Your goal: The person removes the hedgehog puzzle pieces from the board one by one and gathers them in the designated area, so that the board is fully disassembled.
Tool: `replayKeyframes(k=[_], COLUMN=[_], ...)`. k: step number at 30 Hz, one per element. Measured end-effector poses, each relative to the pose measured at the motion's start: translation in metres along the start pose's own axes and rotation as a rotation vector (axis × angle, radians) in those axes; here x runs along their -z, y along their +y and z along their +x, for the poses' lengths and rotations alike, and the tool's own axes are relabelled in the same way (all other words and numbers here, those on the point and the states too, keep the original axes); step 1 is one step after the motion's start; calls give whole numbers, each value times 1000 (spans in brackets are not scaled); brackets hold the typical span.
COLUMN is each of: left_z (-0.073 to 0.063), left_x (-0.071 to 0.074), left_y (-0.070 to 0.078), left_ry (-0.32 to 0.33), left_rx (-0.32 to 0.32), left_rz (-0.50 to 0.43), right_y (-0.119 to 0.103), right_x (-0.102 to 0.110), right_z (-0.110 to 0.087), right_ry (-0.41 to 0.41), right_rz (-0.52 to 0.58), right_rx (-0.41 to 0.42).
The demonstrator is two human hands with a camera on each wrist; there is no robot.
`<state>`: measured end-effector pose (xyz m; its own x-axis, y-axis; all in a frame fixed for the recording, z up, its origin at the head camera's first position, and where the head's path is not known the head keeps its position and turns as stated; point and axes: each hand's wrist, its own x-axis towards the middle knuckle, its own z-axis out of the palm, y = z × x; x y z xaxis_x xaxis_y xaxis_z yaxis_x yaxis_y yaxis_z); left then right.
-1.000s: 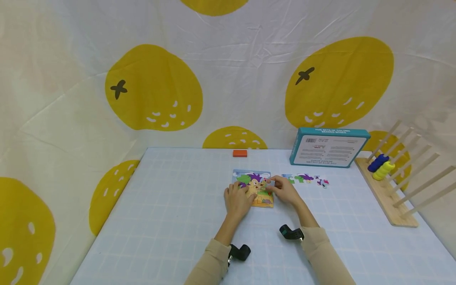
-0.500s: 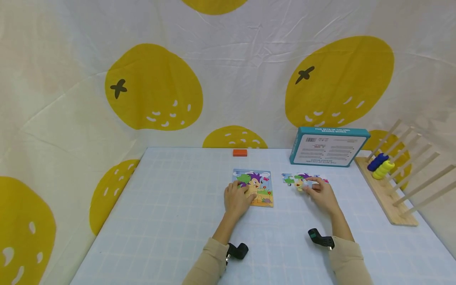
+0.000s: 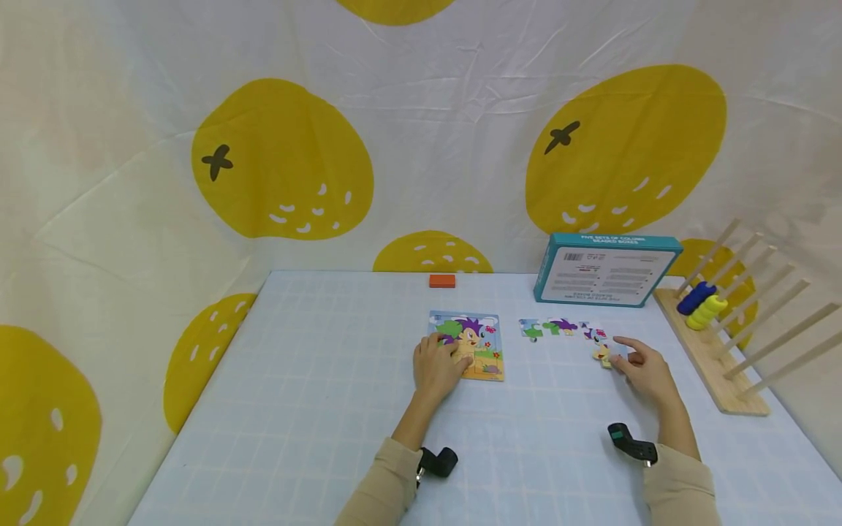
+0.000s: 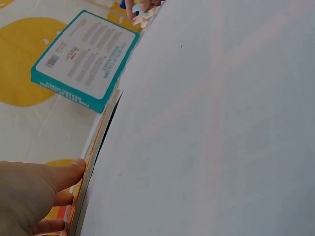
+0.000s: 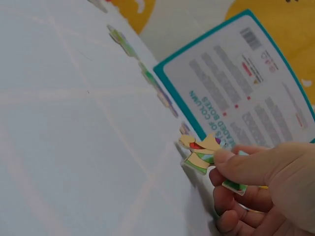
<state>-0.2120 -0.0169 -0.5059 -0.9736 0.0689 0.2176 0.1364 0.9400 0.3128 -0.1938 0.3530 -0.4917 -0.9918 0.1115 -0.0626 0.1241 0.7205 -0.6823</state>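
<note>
The left hand [image 3: 435, 367] rests, fingers relaxed, on the puzzle board [image 3: 488, 352]; right of it, the right hand [image 3: 647, 374] pinches puzzle pieces [image 3: 601, 355], apparently for setting aside; lowering and release likely follow.

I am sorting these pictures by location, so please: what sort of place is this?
Probably a tabletop play corner: a jigsaw puzzle, a wooden peg rack and a yellow-patterned backdrop suggest this.

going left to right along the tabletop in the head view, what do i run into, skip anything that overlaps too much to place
Left hand → puzzle it rests on → row of loose pieces → right hand, pinching a tan piece → wooden peg rack.
</note>
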Motion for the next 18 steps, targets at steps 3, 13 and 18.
replayKeyframes(k=[3,13,18], left_z=[0,0,-1], left_x=[1,1,0], left_y=[0,-1,0], left_ry=[2,14,19], left_rx=[1,-4,1], left_rz=[-1,-31,-31], right_y=[1,-8,-11], right_x=[2,7,-1], right_z=[1,6,3], right_ry=[-24,-151,-124], right_rz=[-35,-171,-175], right_rx=[-15,-21,-85])
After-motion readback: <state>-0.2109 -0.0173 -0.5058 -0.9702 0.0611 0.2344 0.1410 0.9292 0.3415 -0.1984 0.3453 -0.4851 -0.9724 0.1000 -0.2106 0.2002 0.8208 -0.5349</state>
